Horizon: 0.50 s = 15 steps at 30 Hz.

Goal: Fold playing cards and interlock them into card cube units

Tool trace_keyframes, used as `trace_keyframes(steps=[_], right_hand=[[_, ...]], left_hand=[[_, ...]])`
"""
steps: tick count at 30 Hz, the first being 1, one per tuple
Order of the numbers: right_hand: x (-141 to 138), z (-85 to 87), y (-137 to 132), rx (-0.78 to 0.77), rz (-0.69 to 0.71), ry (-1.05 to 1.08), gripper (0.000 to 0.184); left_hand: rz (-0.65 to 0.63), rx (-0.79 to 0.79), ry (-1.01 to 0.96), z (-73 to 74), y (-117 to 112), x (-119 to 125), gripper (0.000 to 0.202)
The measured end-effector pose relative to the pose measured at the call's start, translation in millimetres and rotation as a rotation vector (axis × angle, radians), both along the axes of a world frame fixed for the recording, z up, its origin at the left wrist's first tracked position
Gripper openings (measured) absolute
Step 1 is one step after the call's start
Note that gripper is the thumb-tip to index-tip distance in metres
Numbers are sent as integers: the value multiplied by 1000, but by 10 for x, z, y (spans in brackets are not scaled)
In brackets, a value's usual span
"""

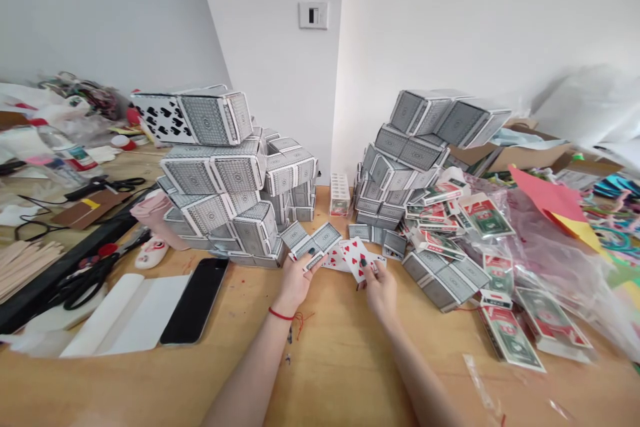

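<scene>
- worktop of light yellow-brown wood (335,367) carries everything, with dark and reddish specks near the left forearm.
- left hand (299,280), a thin red cord round its wrist, is closed on a small piece made of grey-patterned, white-edged playing cards (324,238), gripping the near edge; the piece looks only part-made, though its folds are too small to read.
- right hand (381,297) pinches a white playing card with red pips (353,259) between thumb and fingers, tilted, just beside that piece.
- flat black phone (195,300) and a folded sheet of white paper (127,313) lie off to the left, apart from the hands.
- red-and-green cardboard card boxes (513,333) are heaped to the right; whether any still hold cards i cannot tell.
- squarish grey-patterned block of joined cards (430,273) sits to the right of the right hand and looks finished.
- loose white cards, face up (330,260), lie around and behind the fingers, seemingly not yet worked.
- tall stepped left stack of grey card blocks (237,173) and a similar right stack of grey card blocks (395,177) stand farther back; most of the building seems done, with the held cards left to finish.
</scene>
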State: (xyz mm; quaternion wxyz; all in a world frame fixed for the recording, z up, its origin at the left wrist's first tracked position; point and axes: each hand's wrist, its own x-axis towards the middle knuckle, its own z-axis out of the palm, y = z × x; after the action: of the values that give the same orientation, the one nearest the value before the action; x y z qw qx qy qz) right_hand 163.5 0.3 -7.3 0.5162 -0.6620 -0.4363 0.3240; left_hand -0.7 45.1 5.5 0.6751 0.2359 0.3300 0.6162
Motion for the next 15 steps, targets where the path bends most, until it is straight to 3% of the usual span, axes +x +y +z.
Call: trace_keyframes(steps=[4, 9, 15], right_hand=[[-129, 51, -87, 54, 66, 300, 34], [-271, 79, -126, 53, 104, 337, 36], [-218, 85, -127, 86, 51, 320, 36]], left_hand=[[5, 6, 2, 29, -10, 17, 36], [1, -18, -11, 47, -19, 33, 37], [-26, -30, -62, 26, -17, 33, 35]])
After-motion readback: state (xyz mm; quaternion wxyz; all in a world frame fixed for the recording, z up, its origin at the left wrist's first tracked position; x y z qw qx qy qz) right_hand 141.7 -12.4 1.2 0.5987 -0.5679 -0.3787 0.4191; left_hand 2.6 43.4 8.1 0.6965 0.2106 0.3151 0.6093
